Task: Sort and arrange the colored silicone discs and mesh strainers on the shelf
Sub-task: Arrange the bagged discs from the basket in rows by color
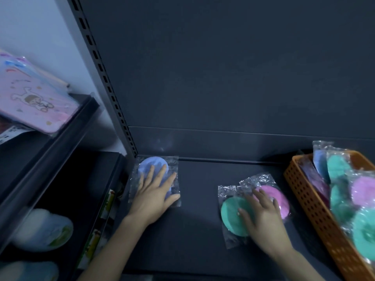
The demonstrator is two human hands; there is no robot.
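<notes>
A blue disc (pixel 151 163) in a clear wrapper lies flat in the back left corner of the dark shelf (pixel 198 179). My left hand (pixel 154 194) rests flat on it, fingers spread. To the right, a teal disc (pixel 230 217) and a pink disc (pixel 279 196) lie side by side in clear wrappers. My right hand (pixel 261 216) lies across both, fingers spread, pressing down rather than gripping. No mesh strainer can be made out.
An orange perforated basket (pixel 316 211) at the right edge holds several wrapped discs in teal, pink, blue and purple. A slotted upright (pixel 105 82) bounds the shelf on the left. The neighbouring shelves on the left carry a pink cartoon package (pixel 34 100) and white bowls (pixel 43 230).
</notes>
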